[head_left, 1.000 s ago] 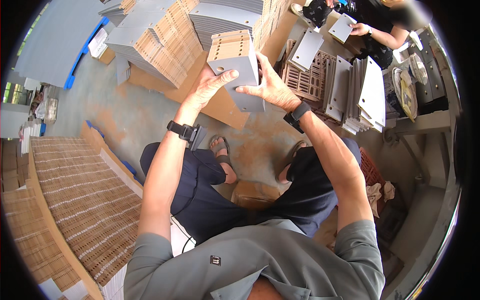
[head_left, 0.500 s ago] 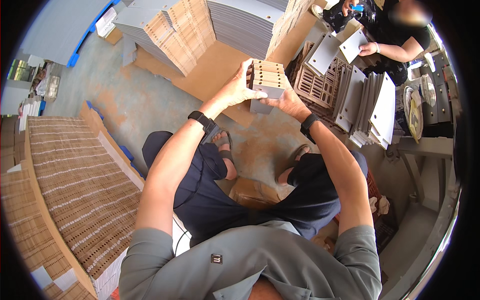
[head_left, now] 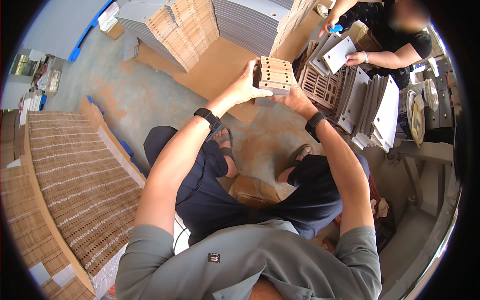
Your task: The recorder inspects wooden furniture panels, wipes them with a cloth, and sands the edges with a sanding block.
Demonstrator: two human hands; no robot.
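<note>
Out in front of me, both hands hold a short stack of grey-faced boards (head_left: 276, 75) between them. Its tan edges, drilled with dark holes, face up. My left hand (head_left: 245, 89) is wrapped around the stack's left side, thumb on the near face. From the right, my right hand (head_left: 298, 101) grips the near right corner, and its far fingers are hidden behind the boards. Just beyond stand tall piles of similar grey boards (head_left: 245, 27) with tan drilled edges.
A brown cardboard sheet (head_left: 212, 72) lies under the piles. At the right are a brown plastic crate (head_left: 320, 90) and leaning grey boards (head_left: 380, 110). A co-worker's hands hold a blue tool (head_left: 335, 28) and a grey board (head_left: 340, 54). Left stands a wide board stack (head_left: 85, 185).
The boards in my hands have shifted slightly right and tipped, showing more of their drilled edges. The co-worker's hand with the blue tool has come down and left, towards their board.
</note>
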